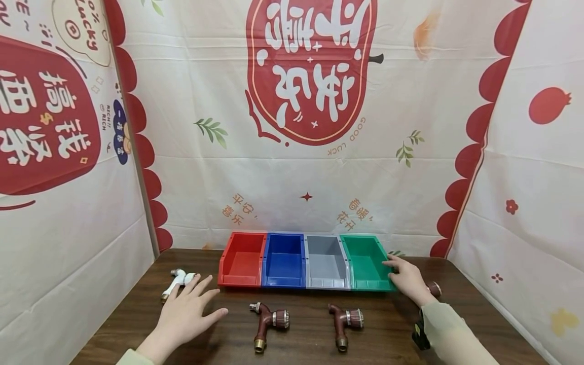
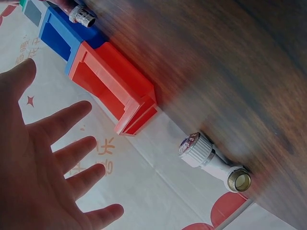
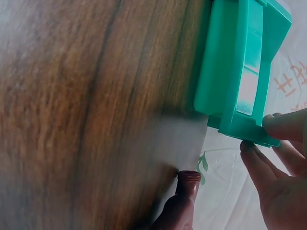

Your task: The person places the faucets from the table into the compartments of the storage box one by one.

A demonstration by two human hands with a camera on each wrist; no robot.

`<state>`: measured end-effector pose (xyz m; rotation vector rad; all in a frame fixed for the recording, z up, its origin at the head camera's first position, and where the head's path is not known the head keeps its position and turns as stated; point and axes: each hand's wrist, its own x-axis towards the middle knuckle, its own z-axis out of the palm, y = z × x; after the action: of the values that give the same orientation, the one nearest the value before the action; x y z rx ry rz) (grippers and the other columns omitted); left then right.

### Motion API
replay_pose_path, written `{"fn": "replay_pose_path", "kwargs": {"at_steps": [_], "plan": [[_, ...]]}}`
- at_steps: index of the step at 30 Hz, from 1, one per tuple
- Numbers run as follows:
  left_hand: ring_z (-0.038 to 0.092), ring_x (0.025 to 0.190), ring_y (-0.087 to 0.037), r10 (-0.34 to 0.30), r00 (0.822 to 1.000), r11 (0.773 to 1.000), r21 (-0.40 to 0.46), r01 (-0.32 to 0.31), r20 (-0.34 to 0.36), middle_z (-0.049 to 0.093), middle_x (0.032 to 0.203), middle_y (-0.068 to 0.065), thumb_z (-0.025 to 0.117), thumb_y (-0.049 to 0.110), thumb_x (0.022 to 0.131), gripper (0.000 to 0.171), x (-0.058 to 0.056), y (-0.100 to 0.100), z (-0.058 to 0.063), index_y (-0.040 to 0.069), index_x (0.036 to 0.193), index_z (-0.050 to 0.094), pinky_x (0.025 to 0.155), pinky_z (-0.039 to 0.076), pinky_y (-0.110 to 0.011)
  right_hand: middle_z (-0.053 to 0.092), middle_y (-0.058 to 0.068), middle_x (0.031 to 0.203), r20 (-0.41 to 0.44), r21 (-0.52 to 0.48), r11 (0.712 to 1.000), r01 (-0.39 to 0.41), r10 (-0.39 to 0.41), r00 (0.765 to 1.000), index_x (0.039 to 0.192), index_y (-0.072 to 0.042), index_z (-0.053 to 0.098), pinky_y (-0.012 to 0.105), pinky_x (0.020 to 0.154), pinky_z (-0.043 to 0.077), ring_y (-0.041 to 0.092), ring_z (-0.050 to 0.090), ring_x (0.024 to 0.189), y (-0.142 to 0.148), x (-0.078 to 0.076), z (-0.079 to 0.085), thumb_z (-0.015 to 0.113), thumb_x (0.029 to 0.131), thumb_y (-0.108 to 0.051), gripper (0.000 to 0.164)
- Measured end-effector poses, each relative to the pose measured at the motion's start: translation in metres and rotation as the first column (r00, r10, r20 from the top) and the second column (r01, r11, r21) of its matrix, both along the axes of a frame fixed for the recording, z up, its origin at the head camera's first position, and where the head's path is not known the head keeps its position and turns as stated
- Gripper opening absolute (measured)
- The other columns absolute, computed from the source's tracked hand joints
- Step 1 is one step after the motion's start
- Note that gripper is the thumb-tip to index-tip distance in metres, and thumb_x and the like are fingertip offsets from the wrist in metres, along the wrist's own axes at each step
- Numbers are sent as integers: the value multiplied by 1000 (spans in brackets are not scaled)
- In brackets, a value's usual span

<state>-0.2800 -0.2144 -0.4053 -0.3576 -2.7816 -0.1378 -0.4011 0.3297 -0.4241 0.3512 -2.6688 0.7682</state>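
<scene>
My left hand [image 1: 184,312] is spread with straight fingers over the left of the table, holding nothing. A white tap [image 1: 175,284] lies beyond it, partly behind the fingers; the left wrist view shows its ribbed knob. My right hand [image 1: 408,279] is at the right side of the green bin [image 1: 368,263]. In the right wrist view, thumb and fingers [image 3: 256,165] pinch the bin's side rim at the front corner. The green bin stands at the right end of a row with a grey bin [image 1: 326,266], a blue bin [image 1: 284,263] and a red bin [image 1: 244,263].
Two dark red taps, one left of centre [image 1: 263,324] and one right of centre [image 1: 341,324], lie in front of the bins. Another dark red tap [image 1: 434,289] is partly hidden behind my right wrist. Printed cloth [image 1: 292,177] hangs behind and beside the wooden table [image 1: 301,350].
</scene>
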Motion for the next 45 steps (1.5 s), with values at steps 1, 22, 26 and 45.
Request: {"fn": "replay_pose_path", "kwargs": {"at_steps": [1,22,26,45], "plan": [[36,136,-34,-1,1000,1000,-2,1,-4,51,141,-7,41,79,83,76,0,0,-1,19,120,69,103,24,-68,47,31,137,-7,5,1000,-1,1,1000,117,8,65,59,88,46,50,45,122,0,0,0,58,85,6,33],[36,136,-34,1,1000,1000,-2,-1,-16,52,141,-7,41,79,83,74,-2,-1,-4,20,117,70,103,24,-69,52,29,133,-49,28,999,-43,45,998,113,6,68,61,91,44,49,46,122,3,-3,-1,62,84,6,29],[38,135,-33,-5,998,1000,-4,5,-64,53,139,-7,42,77,84,70,-3,-4,-5,21,115,71,104,24,-67,52,29,132,-56,39,998,-43,45,997,111,7,68,62,92,42,49,45,123,2,-2,-1,61,84,7,28],[41,132,-35,32,995,999,8,-31,-97,54,137,-9,58,69,82,62,-3,-27,5,19,118,69,100,27,-69,51,31,132,-80,83,994,-76,83,993,111,9,67,60,90,45,50,46,121,2,-2,0,60,84,7,28]]}}
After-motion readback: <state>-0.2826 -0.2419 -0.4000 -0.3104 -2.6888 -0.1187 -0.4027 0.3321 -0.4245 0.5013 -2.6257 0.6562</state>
